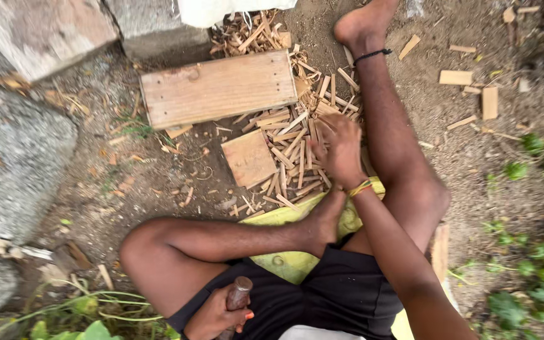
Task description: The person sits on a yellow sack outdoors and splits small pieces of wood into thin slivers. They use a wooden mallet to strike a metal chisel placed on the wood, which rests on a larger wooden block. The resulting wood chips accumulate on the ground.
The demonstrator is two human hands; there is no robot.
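Two bare hands show, well apart. Right of centre, the right hand (pixel 340 151) rests fingers-down on a heap of split wood sticks (pixel 294 151) — fingers curled among them, though whether it grips any one stick I cannot tell. At the bottom edge, left of centre, the left hand (pixel 216 315) is closed around a dark wooden handle (pixel 239 294) standing upright beside the bent knee. Just left of the heap lies a small square board (pixel 248 157); above it, a long plank (pixel 218 88). Under the legs spreads a yellow-green sack (pixel 291 217) on bare dirt.
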